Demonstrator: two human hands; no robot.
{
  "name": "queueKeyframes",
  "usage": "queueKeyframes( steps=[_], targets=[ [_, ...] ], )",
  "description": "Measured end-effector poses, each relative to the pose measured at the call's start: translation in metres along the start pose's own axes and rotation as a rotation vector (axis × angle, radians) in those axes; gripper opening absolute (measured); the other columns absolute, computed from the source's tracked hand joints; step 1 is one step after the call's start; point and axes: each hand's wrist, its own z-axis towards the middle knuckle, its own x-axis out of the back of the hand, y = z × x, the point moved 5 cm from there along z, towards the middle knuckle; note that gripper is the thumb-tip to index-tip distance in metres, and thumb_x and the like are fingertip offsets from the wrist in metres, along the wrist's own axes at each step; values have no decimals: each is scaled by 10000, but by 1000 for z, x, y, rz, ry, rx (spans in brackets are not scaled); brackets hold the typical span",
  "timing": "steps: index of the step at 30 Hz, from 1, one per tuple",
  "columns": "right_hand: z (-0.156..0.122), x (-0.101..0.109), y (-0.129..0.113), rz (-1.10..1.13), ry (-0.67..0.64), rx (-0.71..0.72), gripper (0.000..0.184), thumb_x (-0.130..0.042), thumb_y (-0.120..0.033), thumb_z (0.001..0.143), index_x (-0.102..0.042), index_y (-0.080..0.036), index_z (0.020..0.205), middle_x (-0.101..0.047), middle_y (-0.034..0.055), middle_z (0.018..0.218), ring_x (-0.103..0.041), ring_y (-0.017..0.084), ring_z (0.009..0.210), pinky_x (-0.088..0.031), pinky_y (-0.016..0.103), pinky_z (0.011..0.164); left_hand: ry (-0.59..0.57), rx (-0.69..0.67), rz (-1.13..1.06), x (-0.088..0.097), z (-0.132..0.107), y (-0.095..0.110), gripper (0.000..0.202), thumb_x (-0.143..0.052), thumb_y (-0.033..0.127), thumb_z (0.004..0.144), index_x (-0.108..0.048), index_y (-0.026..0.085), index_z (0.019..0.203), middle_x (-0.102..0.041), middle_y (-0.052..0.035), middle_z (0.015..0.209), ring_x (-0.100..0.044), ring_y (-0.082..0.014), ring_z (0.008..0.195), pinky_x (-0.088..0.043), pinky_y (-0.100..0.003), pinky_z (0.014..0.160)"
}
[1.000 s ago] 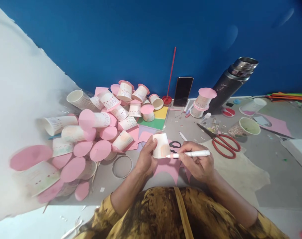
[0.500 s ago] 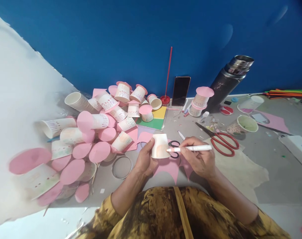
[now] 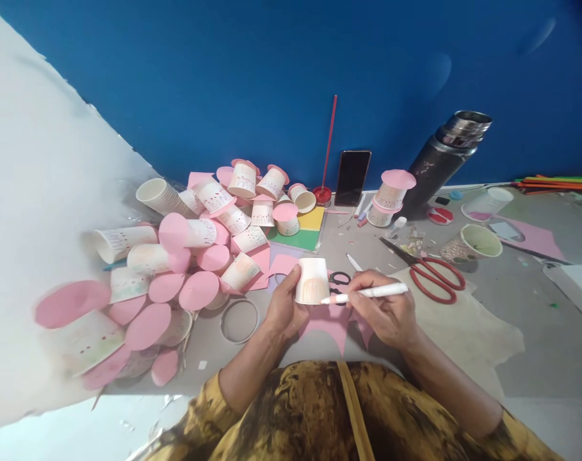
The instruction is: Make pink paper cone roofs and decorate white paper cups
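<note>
A white paper cup [image 3: 312,279], upside down with a faint peach-coloured patch on its side, is held by my left hand [image 3: 285,308], thumb on the near-left wall. My right hand [image 3: 385,312] grips a white marker [image 3: 374,292] like a pen. The marker's peach tip points left at the lower right side of the cup, by its rim; whether it touches I cannot tell. Behind the cup lie black-handled scissors [image 3: 339,279], partly hidden, and pink paper scraps [image 3: 326,330] lie below on the table.
Decorated cups with pink discs [image 3: 199,290] crowd the left side, near a tape roll [image 3: 239,321]. Red-handled scissors [image 3: 437,282] lie on the right. A dark flask [image 3: 437,166], a phone [image 3: 353,178] and two stacked cups [image 3: 389,198] stand along the blue wall.
The marker's tip has moved down the cup's side toward its lower rim, and the marker lies flatter. The whole view has shifted slightly.
</note>
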Motion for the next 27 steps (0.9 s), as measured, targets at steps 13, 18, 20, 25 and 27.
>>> queueKeyframes(
  steps=[13, 18, 20, 25, 27],
  targets=[
    [1, 37, 13, -65, 298, -108, 109, -631, -277, 945, -694, -214, 882, -664, -17, 618, -588, 136, 507, -454, 243, 471, -75, 50, -24, -7, -5, 4, 481, -500, 469, 1001, -705, 50, 1121, -771, -203, 1033, -750, -285, 873, -591, -395, 796],
    [-4, 51, 28, -459, 185, 31, 86, -647, -272, 940, -716, -225, 962, -756, 42, 839, -699, 206, 715, -544, 319, 650, -64, 65, -66, -8, -8, 7, 546, -452, 524, 1011, -707, 50, 1101, -757, -202, 1032, -738, -287, 871, -596, -425, 793],
    [-6, 54, 37, -591, 111, 123, 123, -633, -248, 952, -711, -219, 1042, -773, 75, 949, -721, 246, 849, -561, 371, 760, -59, 59, -78, -7, -8, 9, 557, -439, 542, 1011, -707, 59, 1080, -756, -185, 974, -735, -286, 851, -602, -437, 782],
    [-7, 58, 44, -661, -25, 257, 216, -632, -207, 951, -694, -203, 1159, -779, 104, 1037, -722, 271, 947, -566, 405, 831, -32, 35, -81, -5, -6, 12, 566, -385, 547, 1027, -695, 75, 1059, -751, -168, 903, -733, -283, 814, -610, -456, 765],
    [-3, 60, 38, -559, 3, 195, 140, -633, -225, 951, -712, -209, 1065, -780, 81, 948, -725, 241, 841, -572, 364, 753, -36, 59, -81, -5, -5, 11, 561, -375, 532, 1032, -695, 71, 1045, -748, -168, 875, -734, -285, 804, -610, -455, 757]
  ],
)
